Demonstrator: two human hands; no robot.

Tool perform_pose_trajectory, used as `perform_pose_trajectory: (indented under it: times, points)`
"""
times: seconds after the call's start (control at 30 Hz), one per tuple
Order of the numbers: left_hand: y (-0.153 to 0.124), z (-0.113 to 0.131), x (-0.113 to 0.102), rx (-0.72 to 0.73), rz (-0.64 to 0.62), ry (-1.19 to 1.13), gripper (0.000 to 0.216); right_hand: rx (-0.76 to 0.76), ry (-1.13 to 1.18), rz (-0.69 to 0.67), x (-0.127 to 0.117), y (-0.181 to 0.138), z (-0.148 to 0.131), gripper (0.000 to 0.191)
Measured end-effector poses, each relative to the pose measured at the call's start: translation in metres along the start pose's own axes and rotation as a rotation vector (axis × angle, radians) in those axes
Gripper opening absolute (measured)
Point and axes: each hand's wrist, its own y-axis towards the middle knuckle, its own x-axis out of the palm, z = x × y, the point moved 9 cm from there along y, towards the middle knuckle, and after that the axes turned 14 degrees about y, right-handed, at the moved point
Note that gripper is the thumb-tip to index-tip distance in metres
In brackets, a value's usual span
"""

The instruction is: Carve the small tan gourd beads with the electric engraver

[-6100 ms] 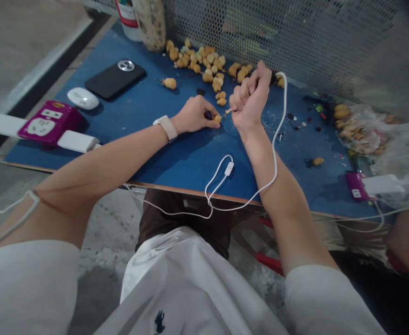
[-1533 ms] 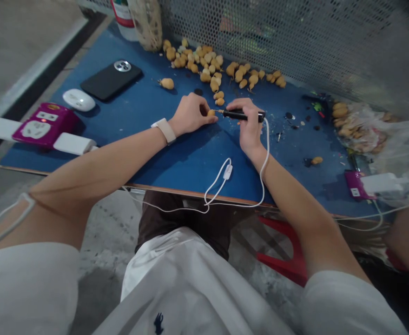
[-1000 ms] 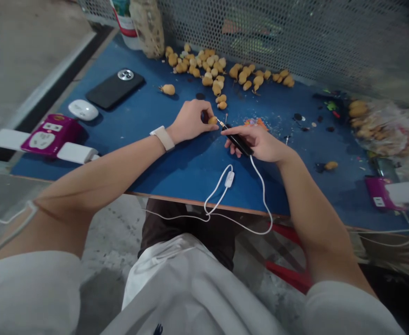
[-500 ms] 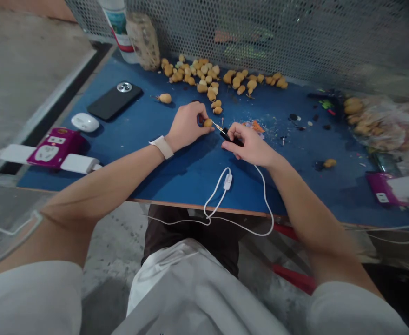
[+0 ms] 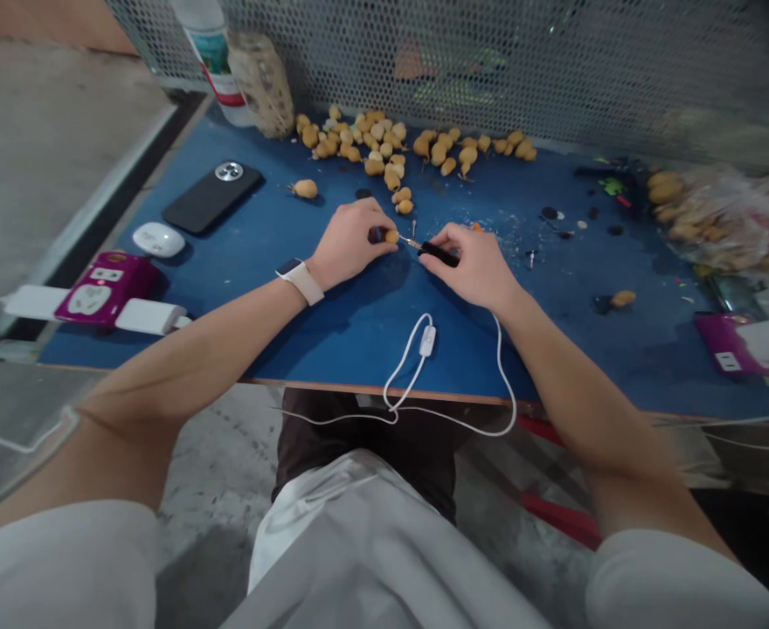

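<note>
My left hand [image 5: 349,243] rests on the blue table [image 5: 332,306] and pinches a small tan gourd-shaped bead [image 5: 391,236] against the surface. My right hand [image 5: 476,266] is closed round a thin black corded tool [image 5: 438,254], whose metal tip touches the bead. The tool's white cable [image 5: 499,367] with an inline switch [image 5: 427,316] loops over the table's front edge. A pale watch [image 5: 301,279] is on my left wrist.
A heap of similar tan beads [image 5: 384,148] lies at the back by a mesh wall [image 5: 522,61]. A black phone [image 5: 212,185], white earbud case [image 5: 157,238] and magenta power strip [image 5: 100,286] sit at the left. A plastic bag of beads [image 5: 705,223] lies at the right.
My right hand turned the tool from level to slanted and brought its tip back to the bead. The camera tilted up slightly. The left hand kept hold of the bead.
</note>
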Motion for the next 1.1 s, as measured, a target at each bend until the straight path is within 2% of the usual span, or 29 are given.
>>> perform_pose_trajectory:
  times: [0.13, 0.37, 0.53, 0.8, 1.1]
  points:
    - [0.001, -0.005, 0.005, 0.022, -0.009, -0.044, 0.017, -0.024, 0.033, 0.016, -0.009, 0.002, 0.003, 0.032]
    - [0.003, -0.007, 0.003, 0.047, -0.025, -0.065, 0.026, -0.033, 0.171, -0.005, -0.012, 0.007, 0.012, 0.040]
    - [0.004, -0.012, 0.003, 0.011, -0.053, -0.119, 0.025, -0.022, 0.191, 0.023, -0.009, 0.009, 0.016, 0.035]
    - [0.004, -0.013, 0.005, -0.007, -0.021, -0.185, 0.025, -0.020, 0.195, 0.042, -0.009, 0.008, 0.016, 0.036]
    - [0.001, -0.010, 0.001, -0.070, -0.048, -0.261, 0.024, -0.023, 0.191, 0.035, -0.010, 0.008, 0.014, 0.041]
